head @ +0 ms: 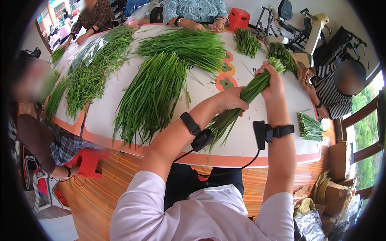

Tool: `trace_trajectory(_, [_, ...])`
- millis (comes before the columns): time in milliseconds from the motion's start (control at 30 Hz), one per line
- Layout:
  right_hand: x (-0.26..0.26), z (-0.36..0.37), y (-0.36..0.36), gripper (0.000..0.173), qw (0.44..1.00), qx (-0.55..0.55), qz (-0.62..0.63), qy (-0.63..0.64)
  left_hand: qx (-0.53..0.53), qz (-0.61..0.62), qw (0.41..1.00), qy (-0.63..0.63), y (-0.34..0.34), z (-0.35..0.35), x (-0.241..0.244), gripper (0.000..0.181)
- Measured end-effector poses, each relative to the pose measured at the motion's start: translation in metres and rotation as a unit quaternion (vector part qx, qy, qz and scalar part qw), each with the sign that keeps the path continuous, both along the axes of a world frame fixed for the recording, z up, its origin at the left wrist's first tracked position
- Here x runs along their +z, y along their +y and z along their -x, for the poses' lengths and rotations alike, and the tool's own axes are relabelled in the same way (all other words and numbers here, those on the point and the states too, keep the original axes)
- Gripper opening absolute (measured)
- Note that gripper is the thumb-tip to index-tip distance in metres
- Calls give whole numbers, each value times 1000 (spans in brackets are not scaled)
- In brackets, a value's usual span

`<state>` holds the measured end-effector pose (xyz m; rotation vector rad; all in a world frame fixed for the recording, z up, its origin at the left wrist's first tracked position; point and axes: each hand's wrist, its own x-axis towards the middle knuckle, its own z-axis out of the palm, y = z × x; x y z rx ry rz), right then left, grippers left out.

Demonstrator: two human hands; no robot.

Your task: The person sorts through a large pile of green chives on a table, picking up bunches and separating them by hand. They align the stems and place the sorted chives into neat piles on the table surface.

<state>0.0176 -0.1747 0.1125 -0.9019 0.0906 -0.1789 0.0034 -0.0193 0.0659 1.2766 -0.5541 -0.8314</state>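
Both my hands hold one bundle of long green stalks, perhaps garlic chives [254, 87], tilted above the white table [193, 113]. My left hand [233, 101] is wrapped around its middle. Close to the pale cut ends, my right hand [271, 79] grips the bundle's upper part. The leafy ends hang down towards the table's near edge. Left of my hands lies a large loose pile of the same greens [153, 96], with another pile [184, 45] behind it. A black strap with a small device sits on each of my forearms.
Trimmings [87, 87] and a clear plastic bag [93, 49] cover the table's left part. Smaller bundles lie at the right edge [310, 126] and far right [247, 42]. Several people sit around the table, a co-worker's hands [306, 79] at the right. Red stools [238, 18] stand nearby.
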Motion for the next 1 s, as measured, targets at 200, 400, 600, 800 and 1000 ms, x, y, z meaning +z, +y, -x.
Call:
trace_trajectory(200, [34, 9, -25, 5, 998, -33, 20, -41, -64, 52, 996, 22, 5, 8, -3, 34])
trace_trajectory(400, [62, 24, -101, 6, 997, -35, 13, -68, -142, 28, 989, 41, 6, 5, -11, 21])
trace_trajectory(600, [90, 77, -149, 19, 997, -6, 59, -48, -55, -16, 997, 47, 6, -19, -40, 16])
trace_trajectory(800, [88, 110, -149, 13, 966, 33, 232, 108, 14, -13, 997, 68, 14, -30, -45, 20])
trace_trajectory(1000, [35, 101, -117, 21, 849, 134, 431, 275, 19, -37, 998, 44, 8, -29, -51, 18])
